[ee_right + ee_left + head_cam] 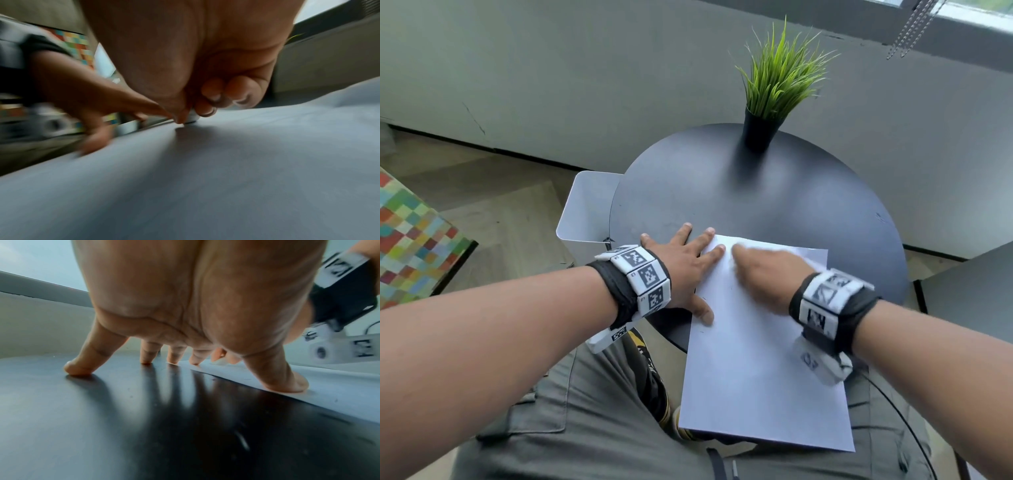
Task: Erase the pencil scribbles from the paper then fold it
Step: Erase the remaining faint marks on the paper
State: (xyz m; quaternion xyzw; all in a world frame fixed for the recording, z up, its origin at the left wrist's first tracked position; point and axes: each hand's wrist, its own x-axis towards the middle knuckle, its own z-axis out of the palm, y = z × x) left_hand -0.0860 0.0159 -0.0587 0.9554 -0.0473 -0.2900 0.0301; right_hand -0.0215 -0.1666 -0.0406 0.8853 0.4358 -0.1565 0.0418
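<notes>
The paper (763, 346), a white sheet, lies on the near part of a round dark table (774, 195), its long axis running from the person's lap away toward the far side, tilted a little to the right; its near end overhangs the table edge above the trousers. From the head camera, the left hand (681, 263) is spread flat at the sheet's far left corner, fingers straight, the index tip and thumb on the paper and the other fingers on the table. The right hand (767, 270), blurred, rests on the far end of the sheet just beside the left index finger. Beyond, well apart from the sheet, stands a potted grass plant (774, 89) in a black pot; a white bin (585, 209) sits beside the table's left edge.

In the left wrist view, the left hand's fingertips (78, 368) press down splayed, the thumb planted on the paper's edge (339, 391). A small pale eraser (219, 362) shows under the right hand's fingers behind it.

In the right wrist view, the right hand (195, 81) has its fingers curled, thumb and fingers pinching the eraser (192, 117) with its lower end touching the paper (226, 178). The left hand (92, 105) is blurred at the sheet's left edge. No scribbles can be made out.
</notes>
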